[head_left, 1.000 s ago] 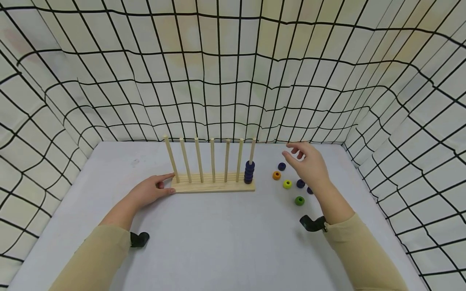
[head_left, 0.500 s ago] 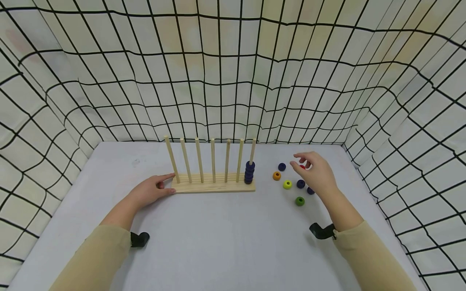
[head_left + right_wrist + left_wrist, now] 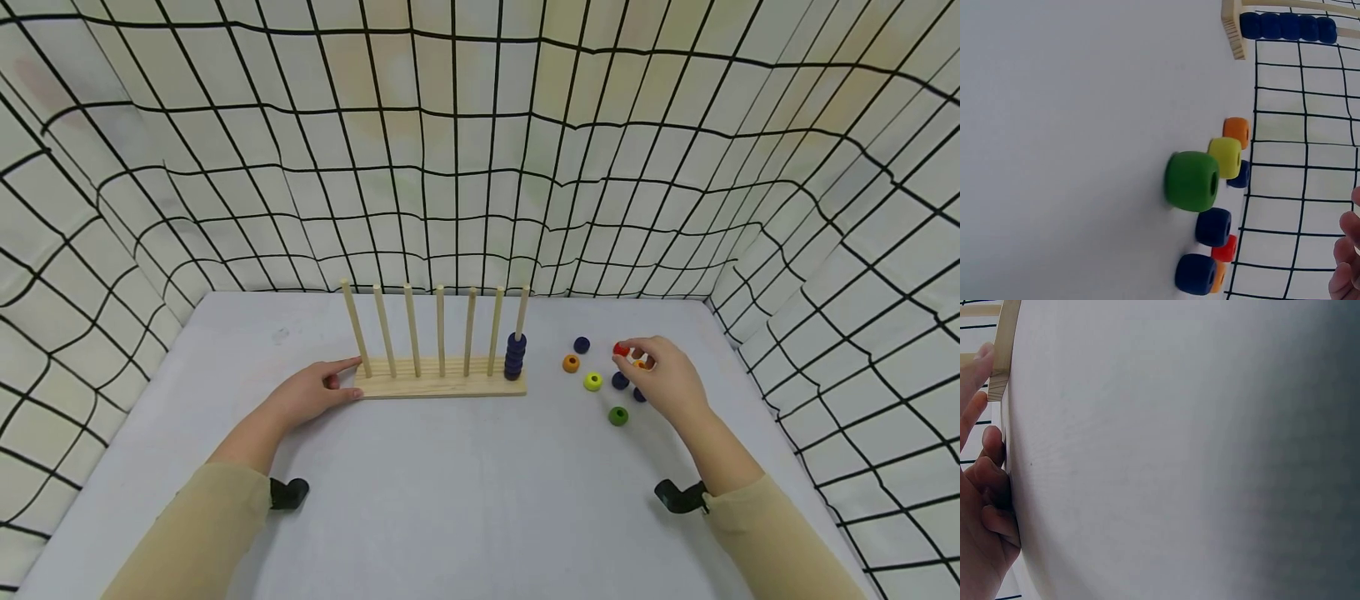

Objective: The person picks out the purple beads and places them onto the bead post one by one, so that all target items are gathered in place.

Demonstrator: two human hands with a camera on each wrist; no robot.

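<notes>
A pale wooden peg rack (image 3: 442, 386) lies on the table with its row of upright pegs. Its rightmost peg carries a stack of dark blue beads (image 3: 513, 357). My left hand (image 3: 303, 393) holds the rack's left end between thumb and index finger, the other fingers curled below. My right hand (image 3: 667, 379) hovers over the loose beads with bent fingers, its fingertips beside a red bead (image 3: 621, 348). An orange bead (image 3: 639, 364) shows partly behind those fingers. In the right wrist view the fingers (image 3: 1349, 240) stay apart from the beads and hold nothing.
Loose beads lie around the right hand: a green bead (image 3: 618, 416), a yellow bead (image 3: 592, 382), another orange bead (image 3: 571, 362) and several dark blue beads (image 3: 582, 344). Black netting (image 3: 480, 171) over pale cloth rises behind and beside the white table (image 3: 465, 500).
My right hand has drawn back toward me and to the right, lowering over the beads. The red bead and an orange one have come into sight. The left hand stays on the rack.
</notes>
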